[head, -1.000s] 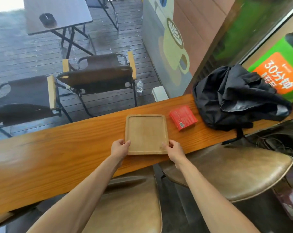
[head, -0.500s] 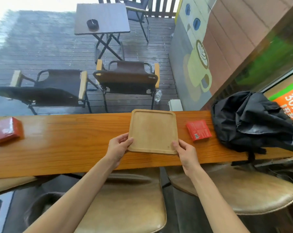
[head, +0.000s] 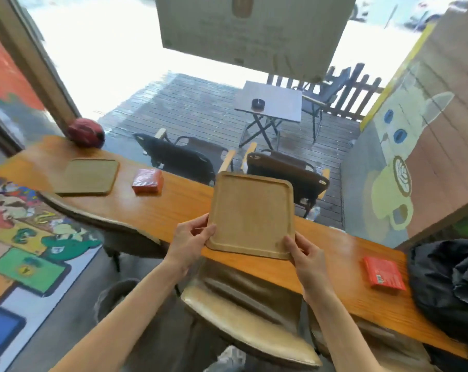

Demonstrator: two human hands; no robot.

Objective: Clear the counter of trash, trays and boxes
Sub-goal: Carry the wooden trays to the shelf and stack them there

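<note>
Head view. Tray (head: 251, 213) is lifted clear of the counter (head: 173, 208), tilted, held at its two near corners: left hand (head: 191, 242) clamps the left one, right hand (head: 306, 253) the right, thumbs over the rim. It looks like stiff, light wood, smooth-faced; the raised lip is the sound hold. Left of the left hand lie a box (head: 147, 180) and, beyond it, a second tray (head: 89, 176); right of the right hand, another box (head: 383, 272) and a bag (head: 447, 285). Stools crowd below; open room lies above the counter.
</note>
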